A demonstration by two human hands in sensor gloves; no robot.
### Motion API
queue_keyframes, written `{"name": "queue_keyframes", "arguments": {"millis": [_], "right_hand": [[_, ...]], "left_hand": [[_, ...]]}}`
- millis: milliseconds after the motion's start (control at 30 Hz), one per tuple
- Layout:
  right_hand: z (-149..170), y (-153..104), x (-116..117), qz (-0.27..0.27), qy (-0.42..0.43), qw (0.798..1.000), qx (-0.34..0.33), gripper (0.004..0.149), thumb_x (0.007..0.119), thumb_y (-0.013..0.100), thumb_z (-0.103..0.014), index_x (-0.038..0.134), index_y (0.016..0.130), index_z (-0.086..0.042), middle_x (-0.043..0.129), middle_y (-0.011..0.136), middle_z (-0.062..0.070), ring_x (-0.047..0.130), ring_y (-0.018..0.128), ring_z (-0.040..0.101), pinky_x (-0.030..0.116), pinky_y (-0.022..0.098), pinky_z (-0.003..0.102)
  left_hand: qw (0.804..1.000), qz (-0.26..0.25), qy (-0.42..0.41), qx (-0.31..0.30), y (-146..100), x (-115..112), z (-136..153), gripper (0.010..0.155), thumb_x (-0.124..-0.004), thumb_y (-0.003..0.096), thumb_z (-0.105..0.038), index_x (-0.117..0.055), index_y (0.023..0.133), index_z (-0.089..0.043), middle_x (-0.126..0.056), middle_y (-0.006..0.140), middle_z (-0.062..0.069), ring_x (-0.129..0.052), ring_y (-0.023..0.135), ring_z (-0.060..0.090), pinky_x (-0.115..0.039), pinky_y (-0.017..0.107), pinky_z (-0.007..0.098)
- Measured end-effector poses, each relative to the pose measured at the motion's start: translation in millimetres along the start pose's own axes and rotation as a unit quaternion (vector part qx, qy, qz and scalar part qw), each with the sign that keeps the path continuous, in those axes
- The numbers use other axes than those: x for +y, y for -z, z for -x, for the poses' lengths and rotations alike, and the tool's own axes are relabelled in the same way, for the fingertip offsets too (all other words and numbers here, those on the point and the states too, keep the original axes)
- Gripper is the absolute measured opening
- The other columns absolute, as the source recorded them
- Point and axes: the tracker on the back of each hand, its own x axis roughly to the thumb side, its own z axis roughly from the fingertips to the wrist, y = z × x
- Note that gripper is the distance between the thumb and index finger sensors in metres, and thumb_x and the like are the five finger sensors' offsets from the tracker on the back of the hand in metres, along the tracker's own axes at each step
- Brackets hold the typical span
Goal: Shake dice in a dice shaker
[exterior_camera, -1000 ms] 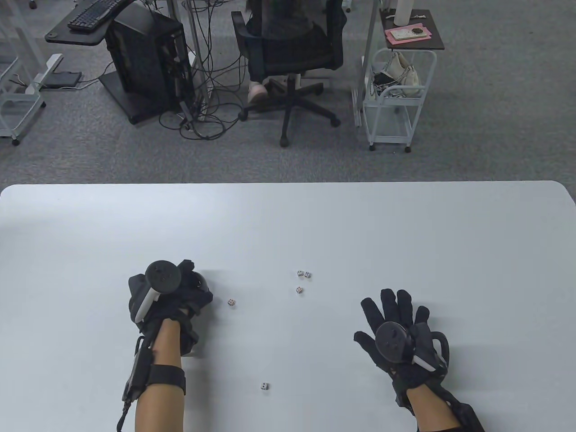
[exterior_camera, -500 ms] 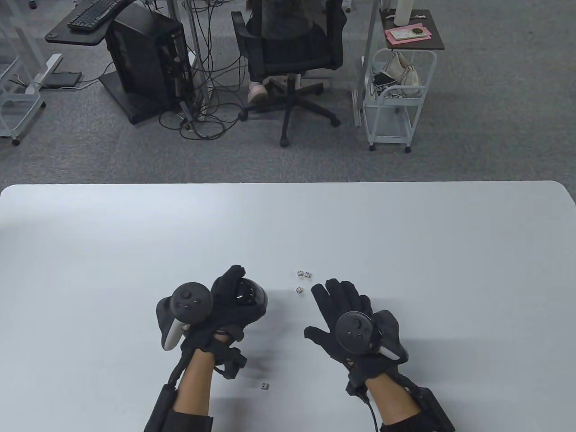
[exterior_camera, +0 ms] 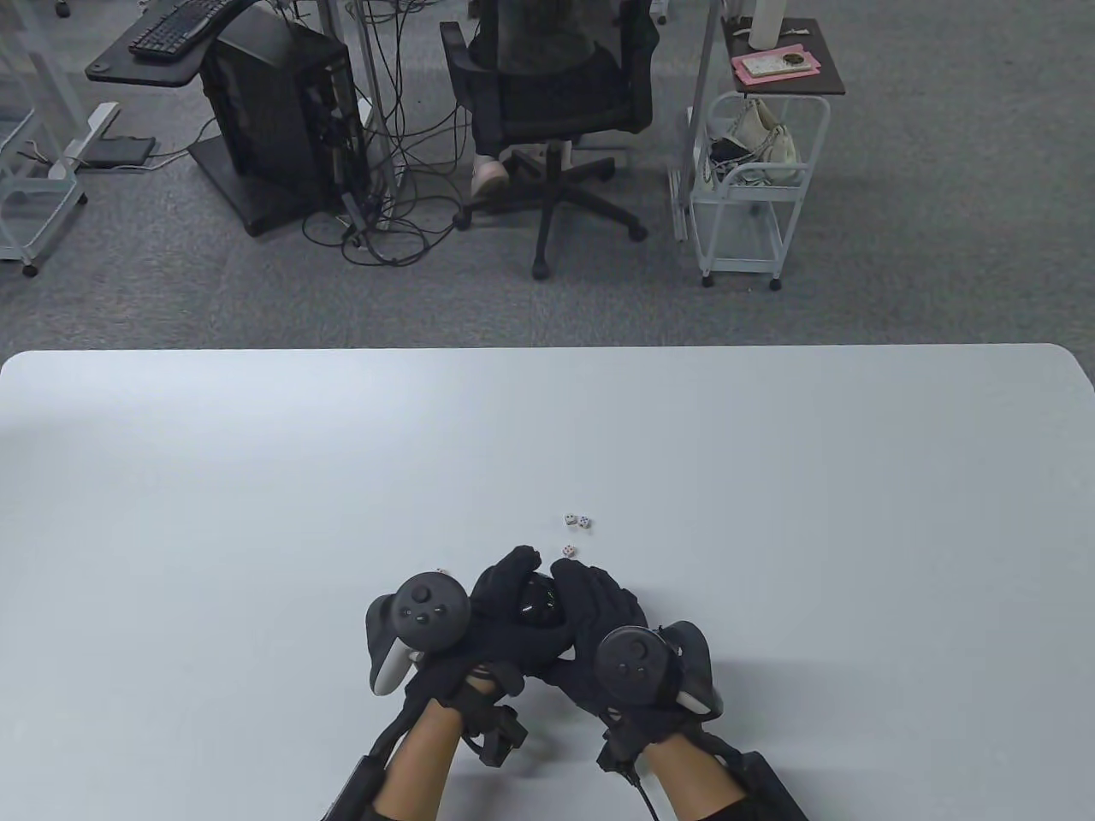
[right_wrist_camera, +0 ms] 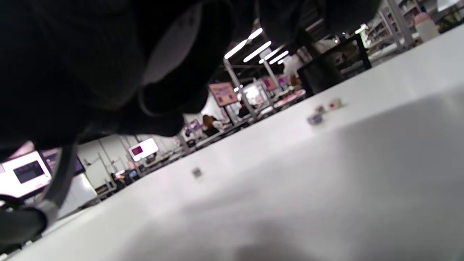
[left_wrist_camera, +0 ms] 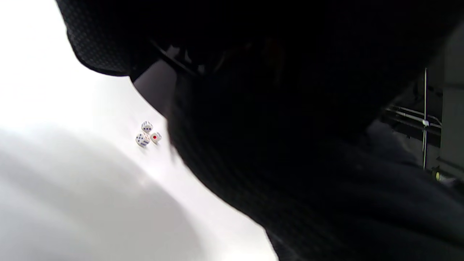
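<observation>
Both hands meet at the near middle of the white table [exterior_camera: 257,479], cupped around the black dice shaker [exterior_camera: 541,599]. The left hand [exterior_camera: 479,620] wraps its fingers over the shaker's left and far side; the right hand [exterior_camera: 599,616] presses against its right side. Just beyond the right fingertips lies one die [exterior_camera: 568,551], with a pair of dice [exterior_camera: 577,520] slightly farther out. Another die [exterior_camera: 440,570] peeks out just left of the grip.
</observation>
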Motion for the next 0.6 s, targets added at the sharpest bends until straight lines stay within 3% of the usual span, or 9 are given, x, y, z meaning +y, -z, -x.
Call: {"name": "queue_keyframes", "arguments": {"millis": [167,300,433,600], "right_hand": [[2.5,1.5,1.4,-0.007,0.020,1.000,0.000,0.106,0.088,0.048,-0.054,0.013,0.112,-0.017,0.040,0.111,0.030,0.054,0.102,0.054,0.059,0.070,0.068],[3.8,0.5,-2.8,0.021,0.011,1.000,-0.008,0.106,0.092,0.045,-0.055,0.022,0.112,-0.014,0.051,0.105,0.031,0.071,0.094,0.051,0.070,0.068,0.061],[4.5,0.3,-7.1,0.051,-0.002,0.999,-0.014,0.104,0.093,0.043,-0.058,0.032,0.112,-0.010,0.057,0.103,0.029,0.076,0.090,0.047,0.073,0.066,0.058],[5.5,-0.3,-8.5,0.059,0.005,0.998,-0.003,0.103,0.092,0.044,-0.059,0.033,0.112,-0.009,0.057,0.104,0.028,0.076,0.091,0.047,0.072,0.067,0.059]], "left_hand": [[0.999,0.023,-0.021,-0.001,0.2,-2.4,2.6,0.097,-0.098,0.0431,-0.054,-0.033,0.109,-0.026,-0.052,0.108,0.025,-0.069,0.091,0.051,-0.072,0.061,0.058],[0.999,0.025,-0.018,-0.014,-0.3,-4.6,1.4,0.097,-0.097,0.0435,-0.054,-0.032,0.110,-0.026,-0.051,0.109,0.024,-0.069,0.092,0.050,-0.072,0.062,0.058],[0.999,-0.006,-0.005,-0.034,-2.6,-5.0,-1.3,0.098,-0.097,0.0432,-0.057,-0.031,0.110,-0.026,-0.053,0.109,0.023,-0.072,0.093,0.048,-0.072,0.063,0.059],[0.999,-0.042,-0.002,-0.033,-6.6,-6.2,-2.9,0.098,-0.096,0.0434,-0.059,-0.031,0.110,-0.027,-0.053,0.110,0.019,-0.075,0.095,0.045,-0.074,0.063,0.061]]}}
